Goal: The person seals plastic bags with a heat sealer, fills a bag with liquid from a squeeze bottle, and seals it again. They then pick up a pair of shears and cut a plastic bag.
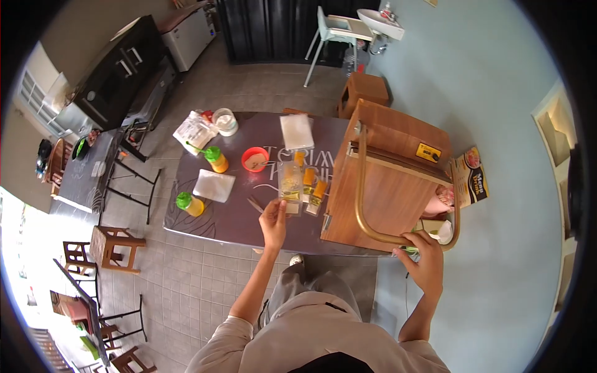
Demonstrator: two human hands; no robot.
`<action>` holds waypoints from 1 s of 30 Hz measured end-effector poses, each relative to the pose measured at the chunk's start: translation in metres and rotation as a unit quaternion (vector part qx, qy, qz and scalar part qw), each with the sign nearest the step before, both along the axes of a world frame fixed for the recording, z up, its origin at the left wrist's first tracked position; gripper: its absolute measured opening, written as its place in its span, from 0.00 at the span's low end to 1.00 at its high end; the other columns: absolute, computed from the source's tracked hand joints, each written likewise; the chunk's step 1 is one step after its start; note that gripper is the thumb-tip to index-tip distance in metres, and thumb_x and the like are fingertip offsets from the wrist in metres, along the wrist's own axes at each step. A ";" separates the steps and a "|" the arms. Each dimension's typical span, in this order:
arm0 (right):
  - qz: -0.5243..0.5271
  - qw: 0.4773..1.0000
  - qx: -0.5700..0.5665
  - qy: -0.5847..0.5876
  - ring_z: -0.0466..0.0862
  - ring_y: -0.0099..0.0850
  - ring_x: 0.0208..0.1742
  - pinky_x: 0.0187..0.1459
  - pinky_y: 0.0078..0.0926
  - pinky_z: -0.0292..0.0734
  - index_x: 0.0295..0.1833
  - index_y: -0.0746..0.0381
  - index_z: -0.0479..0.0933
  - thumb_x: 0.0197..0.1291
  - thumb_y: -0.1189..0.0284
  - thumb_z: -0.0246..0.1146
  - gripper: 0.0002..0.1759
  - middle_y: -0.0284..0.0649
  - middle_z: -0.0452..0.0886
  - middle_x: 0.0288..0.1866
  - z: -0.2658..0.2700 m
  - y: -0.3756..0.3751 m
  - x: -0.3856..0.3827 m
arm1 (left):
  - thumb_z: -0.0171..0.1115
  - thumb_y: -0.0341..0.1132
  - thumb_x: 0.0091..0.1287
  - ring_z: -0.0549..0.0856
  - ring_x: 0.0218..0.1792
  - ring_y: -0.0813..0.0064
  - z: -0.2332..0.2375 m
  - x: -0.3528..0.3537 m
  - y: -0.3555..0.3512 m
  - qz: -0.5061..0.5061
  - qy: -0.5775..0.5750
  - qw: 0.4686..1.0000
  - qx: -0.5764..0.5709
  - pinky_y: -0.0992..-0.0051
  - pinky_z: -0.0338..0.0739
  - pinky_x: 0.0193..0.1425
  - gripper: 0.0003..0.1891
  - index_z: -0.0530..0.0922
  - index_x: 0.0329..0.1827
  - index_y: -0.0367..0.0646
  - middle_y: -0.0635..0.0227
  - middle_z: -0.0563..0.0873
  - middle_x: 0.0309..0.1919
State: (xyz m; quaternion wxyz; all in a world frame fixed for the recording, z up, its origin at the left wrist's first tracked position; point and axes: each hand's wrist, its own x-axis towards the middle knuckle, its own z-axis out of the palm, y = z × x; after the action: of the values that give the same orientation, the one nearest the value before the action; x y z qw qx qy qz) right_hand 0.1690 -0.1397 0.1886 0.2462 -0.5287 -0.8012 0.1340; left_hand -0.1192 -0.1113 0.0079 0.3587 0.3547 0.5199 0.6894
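My left hand (272,225) pinches the near edge of a clear plastic bag (290,180), which appears to have yellow contents. Beside the bag, several small yellow packets (318,191) lie on the dark table (249,214). Off to the right, a brown wooden box (379,193) with a yellow-and-black label (428,151) stands at the table's end. A gold tubular handle (362,186) runs around it. My right hand (426,261) has its fingers curled over the near bar of that handle, thumb on the close side. The box's interior is mostly hidden.
Two green-capped bottles (216,160), white stacks (214,185), a red bowl (254,159) and a white tub (224,122) occupy the table. Scissors (255,204) lie near my left hand. A menu board (471,177) is by the right wall. Stools (117,247) stand at left.
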 end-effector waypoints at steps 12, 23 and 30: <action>0.103 0.823 -0.314 0.463 0.78 0.22 0.36 0.38 0.17 0.70 0.58 0.64 0.66 0.60 0.67 0.55 0.22 0.39 0.76 0.41 -0.036 -0.008 -0.108 | 0.54 0.30 0.65 0.71 0.29 0.91 0.087 -0.003 -0.089 -0.081 -0.001 0.996 0.039 0.88 0.64 0.31 0.08 0.76 0.40 0.33 0.77 0.78 0.27; 0.129 0.832 -0.310 0.441 0.75 0.19 0.26 0.28 0.13 0.68 0.37 0.67 0.79 0.57 0.68 0.59 0.12 0.37 0.80 0.30 -0.050 -0.017 -0.175 | 0.63 0.32 0.59 0.77 0.34 0.87 0.082 -0.064 -0.132 -0.220 -0.065 0.973 -0.014 0.85 0.71 0.38 0.12 0.77 0.43 0.34 0.70 0.82 0.34; 0.096 0.846 -0.302 0.429 0.75 0.20 0.21 0.23 0.13 0.65 0.37 0.67 0.78 0.57 0.68 0.60 0.12 0.37 0.78 0.23 -0.068 -0.013 -0.256 | 0.66 0.31 0.56 0.76 0.31 0.89 0.077 -0.144 -0.127 -0.183 -0.080 0.979 -0.033 0.86 0.70 0.34 0.10 0.79 0.37 0.34 0.73 0.82 0.30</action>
State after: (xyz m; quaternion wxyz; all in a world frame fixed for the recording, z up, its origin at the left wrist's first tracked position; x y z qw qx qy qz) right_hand -0.0866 -0.1527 0.1205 0.3799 -0.3873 -0.5821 0.6056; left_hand -0.2634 -0.2378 0.0848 0.5303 0.3755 0.4385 0.6209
